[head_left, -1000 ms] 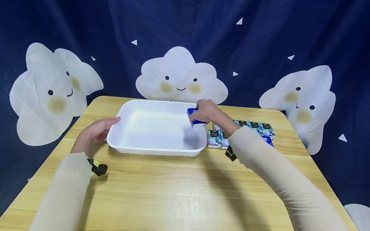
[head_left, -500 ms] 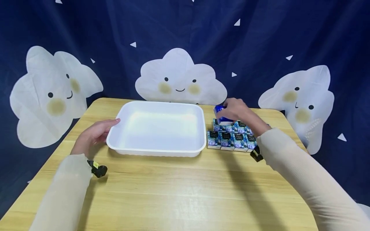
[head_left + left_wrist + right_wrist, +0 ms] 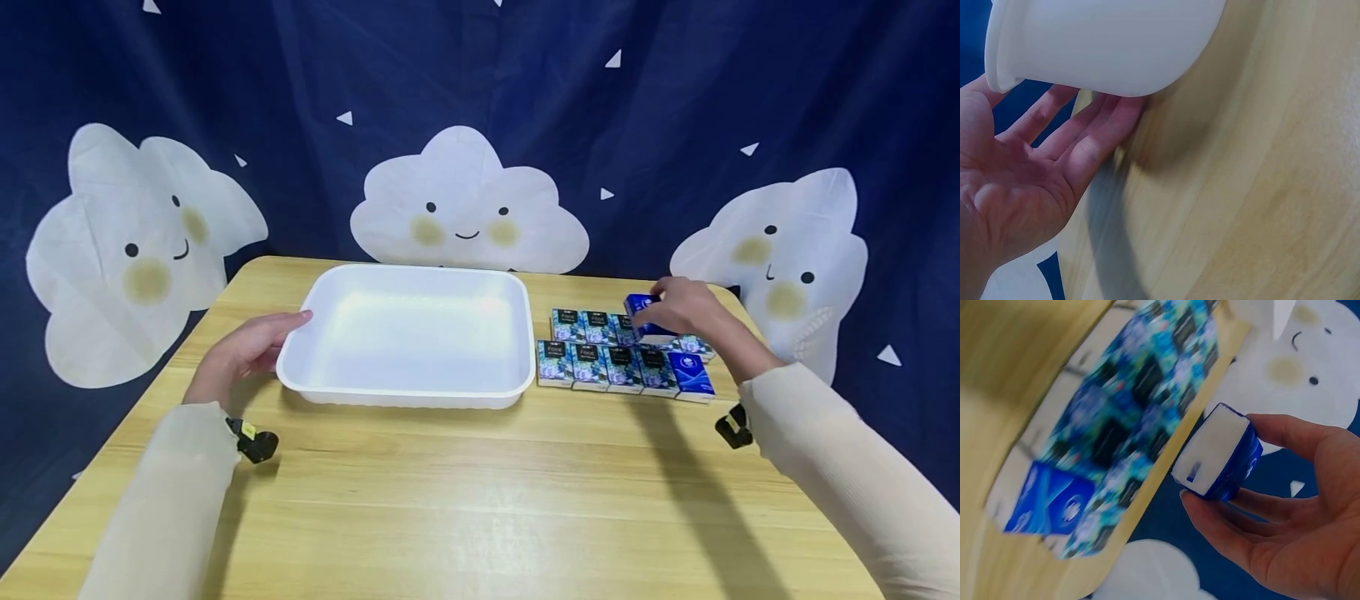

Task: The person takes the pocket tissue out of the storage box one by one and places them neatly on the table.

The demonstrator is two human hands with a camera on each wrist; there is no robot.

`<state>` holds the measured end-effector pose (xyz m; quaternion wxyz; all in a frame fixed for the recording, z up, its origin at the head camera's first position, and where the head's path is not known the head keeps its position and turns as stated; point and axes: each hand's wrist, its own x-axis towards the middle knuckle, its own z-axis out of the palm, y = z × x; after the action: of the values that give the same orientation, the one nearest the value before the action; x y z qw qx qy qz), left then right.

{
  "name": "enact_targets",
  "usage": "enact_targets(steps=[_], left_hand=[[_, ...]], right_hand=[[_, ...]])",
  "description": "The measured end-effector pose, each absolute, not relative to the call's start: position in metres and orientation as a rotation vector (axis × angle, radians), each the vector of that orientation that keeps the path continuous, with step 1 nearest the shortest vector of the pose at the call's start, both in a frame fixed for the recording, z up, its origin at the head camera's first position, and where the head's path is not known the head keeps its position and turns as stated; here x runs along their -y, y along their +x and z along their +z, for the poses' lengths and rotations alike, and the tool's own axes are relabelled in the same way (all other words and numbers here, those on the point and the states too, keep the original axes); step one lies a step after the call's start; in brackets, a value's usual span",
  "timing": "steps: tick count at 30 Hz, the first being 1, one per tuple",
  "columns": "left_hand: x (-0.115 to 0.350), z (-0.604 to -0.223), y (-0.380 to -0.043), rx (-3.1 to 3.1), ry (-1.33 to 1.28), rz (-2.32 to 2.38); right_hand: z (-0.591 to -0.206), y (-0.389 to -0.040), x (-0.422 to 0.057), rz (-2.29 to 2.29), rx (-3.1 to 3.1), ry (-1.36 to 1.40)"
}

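My right hand (image 3: 684, 305) pinches a dark blue tissue pack (image 3: 648, 312) between thumb and fingers. In the right wrist view, that same pack (image 3: 1217, 453) shows its pale side and is raised apart from the others. Beneath it, two rows of blue-green floral tissue packs (image 3: 589, 363) lie side by side on the table. One plain blue pack (image 3: 692, 372) ends the front row. At the left end of a white plastic tray (image 3: 405, 342), my left hand (image 3: 251, 340) holds the rim with the thumb, its fingers against the outer wall (image 3: 1116, 50).
A light wooden table (image 3: 450, 492) bears everything. The tray stands left of the packs, a narrow gap between them. Behind the table's back edge hangs a dark blue curtain (image 3: 300, 192) with smiling clouds.
My right hand has carried the blue tissue pack from over the tray's right side to above the back row, moving right. My left hand and the tray have stayed in place.
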<state>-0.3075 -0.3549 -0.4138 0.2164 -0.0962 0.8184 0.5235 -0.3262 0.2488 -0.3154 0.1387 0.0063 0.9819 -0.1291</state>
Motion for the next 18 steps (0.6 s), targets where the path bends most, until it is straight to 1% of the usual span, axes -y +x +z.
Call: enact_targets(steps=[6, 12, 18], left_hand=[[0.356, -0.418, -0.309, -2.245, -0.266, 1.476], [0.358, -0.419, -0.309, -2.255, -0.274, 1.476], [0.357, -0.416, -0.308, -2.278, -0.283, 1.455]], right_hand=[[-0.324, -0.319, -0.283, -0.325, -2.863, -0.011], [-0.332, -0.311, -0.308, -0.422, -2.797, 0.033], [-0.341, -0.304, -0.331, -0.412, -2.776, 0.075]])
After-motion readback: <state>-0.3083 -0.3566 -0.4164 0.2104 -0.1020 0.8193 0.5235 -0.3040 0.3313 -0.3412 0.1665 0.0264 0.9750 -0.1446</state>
